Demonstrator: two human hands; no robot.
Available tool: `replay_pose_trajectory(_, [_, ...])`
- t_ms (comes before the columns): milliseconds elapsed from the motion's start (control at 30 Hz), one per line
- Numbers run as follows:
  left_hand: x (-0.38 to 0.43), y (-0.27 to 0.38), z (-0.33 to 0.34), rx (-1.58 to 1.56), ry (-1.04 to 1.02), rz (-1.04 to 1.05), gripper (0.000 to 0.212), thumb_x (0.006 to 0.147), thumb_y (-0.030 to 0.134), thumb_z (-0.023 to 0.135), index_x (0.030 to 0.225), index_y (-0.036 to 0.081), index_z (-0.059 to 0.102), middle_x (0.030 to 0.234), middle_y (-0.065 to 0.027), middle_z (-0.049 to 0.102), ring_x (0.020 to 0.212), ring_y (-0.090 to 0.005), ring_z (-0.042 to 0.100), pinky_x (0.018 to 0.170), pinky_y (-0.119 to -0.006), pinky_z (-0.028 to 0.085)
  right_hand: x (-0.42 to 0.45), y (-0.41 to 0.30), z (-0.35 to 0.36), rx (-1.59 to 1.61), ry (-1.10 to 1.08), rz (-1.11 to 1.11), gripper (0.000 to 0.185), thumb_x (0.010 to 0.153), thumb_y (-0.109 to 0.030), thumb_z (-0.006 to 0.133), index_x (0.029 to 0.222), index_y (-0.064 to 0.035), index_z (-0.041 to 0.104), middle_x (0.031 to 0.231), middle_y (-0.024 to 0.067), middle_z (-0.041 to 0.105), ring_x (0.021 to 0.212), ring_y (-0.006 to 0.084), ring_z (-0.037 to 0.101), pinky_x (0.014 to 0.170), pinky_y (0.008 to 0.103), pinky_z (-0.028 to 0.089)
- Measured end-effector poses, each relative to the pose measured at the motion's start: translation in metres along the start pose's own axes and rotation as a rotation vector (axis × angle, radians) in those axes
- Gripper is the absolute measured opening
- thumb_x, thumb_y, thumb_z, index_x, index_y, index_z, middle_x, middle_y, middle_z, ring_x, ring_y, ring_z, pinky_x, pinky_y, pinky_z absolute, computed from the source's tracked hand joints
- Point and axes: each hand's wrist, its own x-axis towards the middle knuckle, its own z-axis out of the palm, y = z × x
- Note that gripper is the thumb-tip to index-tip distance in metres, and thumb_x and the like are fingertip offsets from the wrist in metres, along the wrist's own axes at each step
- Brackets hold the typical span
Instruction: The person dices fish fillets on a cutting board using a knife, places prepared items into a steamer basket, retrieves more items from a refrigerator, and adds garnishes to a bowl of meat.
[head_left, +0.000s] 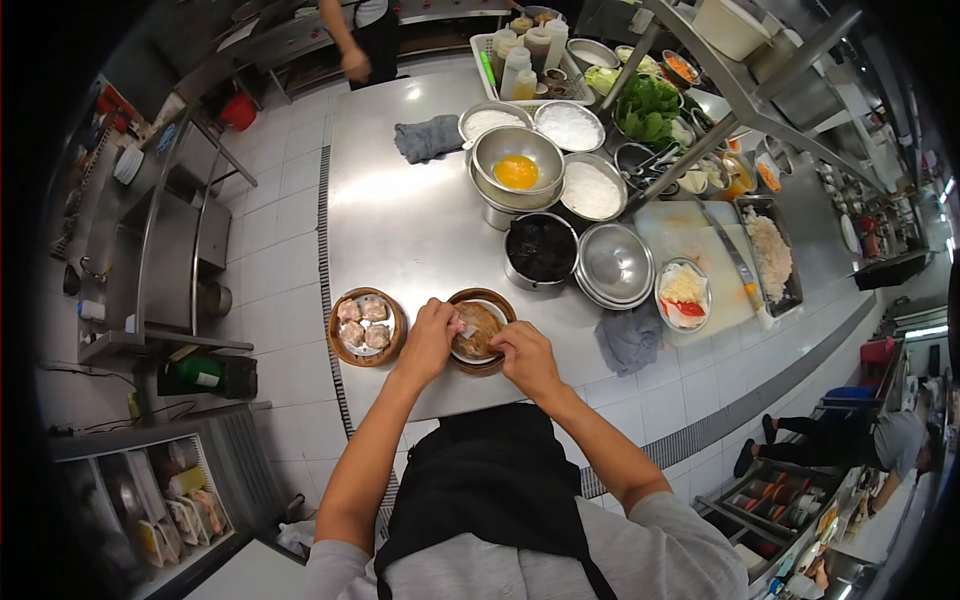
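Observation:
A round brown bundle (478, 341), possibly leaf-wrapped food, lies on a white dish inside a bamboo steamer basket (511, 301) at the table's front edge. At its left side, my left hand (429, 337) pinches a small pale, shiny bit that looks like clear film. The fingertips of my right hand (529, 358) are pinched together at the bundle's right edge; what lies between them is hard to see. Left of my left hand stands a second bamboo steamer basket (400, 330), holding several pale pink dumplings (364, 322) on a perforated white liner.
Beyond my hands are a pot of dark contents (541, 247), stacked steel bowls (617, 264), a bowl with egg yolk (517, 172) and bowls of white powder (570, 126). A knife (726, 247) lies on a cutting board (686, 232) at right. Other people stand at the far left and right.

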Motion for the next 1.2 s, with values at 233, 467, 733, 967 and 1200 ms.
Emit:
replay_pose_trajectory(233, [-0.002,-0.003,0.007,-0.214,0.151,-0.086,0.014,0.094,0.008,0.061,0.095,0.001,0.049,0.088,-0.0200,0.061,0.084,-0.0396,0.060,0.073,-0.044,0.048,-0.006,-0.019,0.006,-0.046,0.078,0.133,0.019,0.077,0.008,0.064,0.092,-0.0042,0.067,0.090,0.0144,0.065,0.088,0.0346,0.064,0.079,0.0425,0.053])
replay_pose_trajectory(467, [0.001,-0.007,0.003,-0.282,0.130,-0.102,0.020,0.097,0.013,0.061,0.104,0.003,0.045,0.077,-0.0190,0.061,0.073,-0.0356,0.062,0.067,-0.043,0.048,0.002,-0.023,0.025,-0.107,0.098,0.066,0.026,0.081,0.005,0.062,0.105,-0.0036,0.063,0.097,0.0172,0.062,0.094,0.0376,0.063,0.080,0.0455,0.053])
replay_pose_trajectory(733, [0.006,0.012,-0.011,0.048,-0.060,0.086,0.044,0.073,0.012,0.081,0.114,0.004,0.066,0.104,-0.0201,0.067,0.092,-0.0405,0.065,0.082,-0.042,0.053,0.022,-0.022,0.018,0.128,-0.035,0.111,0.022,0.082,0.002,0.063,0.102,-0.0045,0.068,0.098,0.0154,0.065,0.088,0.0339,0.064,0.081,0.0412,0.053])
replay_pose_trajectory(967, [0.008,0.008,0.000,0.047,0.067,-0.074,0.012,0.075,-0.001,0.070,0.080,-0.001,0.060,0.077,-0.0177,0.064,0.071,-0.0304,0.061,0.069,-0.038,0.048,-0.013,0.029,-0.141,-0.325,0.203,0.110,0.019,0.082,-0.007,0.071,0.101,-0.0079,0.072,0.101,0.0120,0.070,0.097,0.0316,0.063,0.089,0.0401,0.051])
replay_pose_trajectory(1200, [0.015,0.018,-0.007,0.232,0.004,-0.167,0.012,0.069,-0.009,0.056,0.076,0.000,0.058,0.065,-0.0163,0.058,0.055,-0.0252,0.052,0.057,-0.037,0.042,-0.030,0.147,-0.301,-0.870,0.013,0.352,0.015,0.080,-0.013,0.069,0.093,-0.0067,0.074,0.092,0.0121,0.066,0.092,0.0319,0.059,0.080,0.0434,0.049])
